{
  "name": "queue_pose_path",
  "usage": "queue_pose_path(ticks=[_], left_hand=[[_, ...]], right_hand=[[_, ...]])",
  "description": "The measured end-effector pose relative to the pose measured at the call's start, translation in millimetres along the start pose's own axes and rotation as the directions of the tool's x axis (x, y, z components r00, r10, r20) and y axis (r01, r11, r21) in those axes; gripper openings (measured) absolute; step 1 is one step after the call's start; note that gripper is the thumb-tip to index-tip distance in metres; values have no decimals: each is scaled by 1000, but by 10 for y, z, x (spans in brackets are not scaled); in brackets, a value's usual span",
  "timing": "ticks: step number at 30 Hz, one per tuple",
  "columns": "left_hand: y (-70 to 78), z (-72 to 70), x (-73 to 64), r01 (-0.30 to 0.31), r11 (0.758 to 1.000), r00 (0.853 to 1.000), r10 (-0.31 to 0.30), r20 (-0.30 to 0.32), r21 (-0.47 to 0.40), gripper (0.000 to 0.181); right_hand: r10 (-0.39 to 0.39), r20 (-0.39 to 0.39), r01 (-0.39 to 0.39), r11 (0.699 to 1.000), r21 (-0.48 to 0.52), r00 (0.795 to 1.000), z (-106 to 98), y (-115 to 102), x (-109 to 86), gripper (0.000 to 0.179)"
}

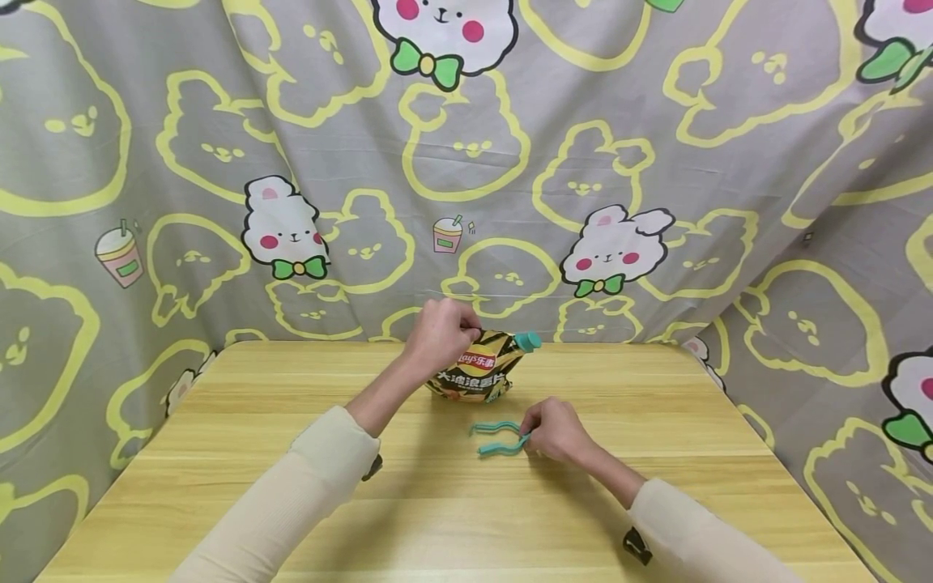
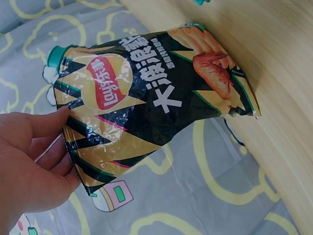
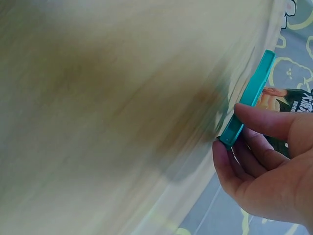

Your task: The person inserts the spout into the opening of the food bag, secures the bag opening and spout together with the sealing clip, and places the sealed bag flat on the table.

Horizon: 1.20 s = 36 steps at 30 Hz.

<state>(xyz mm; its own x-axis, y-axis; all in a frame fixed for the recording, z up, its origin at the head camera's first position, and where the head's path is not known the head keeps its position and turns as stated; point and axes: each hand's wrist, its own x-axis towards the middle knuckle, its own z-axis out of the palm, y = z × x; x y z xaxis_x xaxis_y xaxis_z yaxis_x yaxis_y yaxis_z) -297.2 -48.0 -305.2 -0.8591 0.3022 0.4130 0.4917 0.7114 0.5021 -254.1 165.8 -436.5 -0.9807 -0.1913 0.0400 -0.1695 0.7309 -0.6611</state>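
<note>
My left hand (image 1: pixel 441 330) pinches the top edge of a black and gold Lay's chip bag (image 1: pixel 472 374), whose base is at the tabletop toward the back. In the left wrist view, the thumb lies on the front of the bag and the other fingers go behind it. A teal cap-like piece (image 2: pixel 57 58) sits on the bag's top corner. Just in front of the bag, my right hand (image 1: pixel 558 431) holds teal plastic tongs (image 1: pixel 500 449) by their joined end, with both arms spread and pointing left. The right wrist view shows the tongs edge-on between thumb and fingers.
The light wooden table (image 1: pixel 240 478) stretches out under both hands. Behind and along its sides hangs a grey curtain (image 1: pixel 466 170) with cartoon prints, close to the table's back edge.
</note>
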Motion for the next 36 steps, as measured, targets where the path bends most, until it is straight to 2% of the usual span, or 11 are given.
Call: queue_pose_path(ticks=[14,24,29,36], left_hand=[[6,-10,-1,12,1000,1000,-12,4,1,9],[8,-12,1,-2,1000,1000,2,4,-5,10],[7,-13,3,-1,1000,1000,2,3,-11,10],[4,-17,-1,3,1000,1000,-3,8,-16,9]], right_hand=[[10,-18,-10,1000,-23,1000,-222,-29,41,22],[12,-38,-14,998,-58,999,-421,-40,52,16],[5,-43,-7,999,-45,999,-500,-29,49,14],[15,-52,-19,997,-75,999,-619,8,58,13]])
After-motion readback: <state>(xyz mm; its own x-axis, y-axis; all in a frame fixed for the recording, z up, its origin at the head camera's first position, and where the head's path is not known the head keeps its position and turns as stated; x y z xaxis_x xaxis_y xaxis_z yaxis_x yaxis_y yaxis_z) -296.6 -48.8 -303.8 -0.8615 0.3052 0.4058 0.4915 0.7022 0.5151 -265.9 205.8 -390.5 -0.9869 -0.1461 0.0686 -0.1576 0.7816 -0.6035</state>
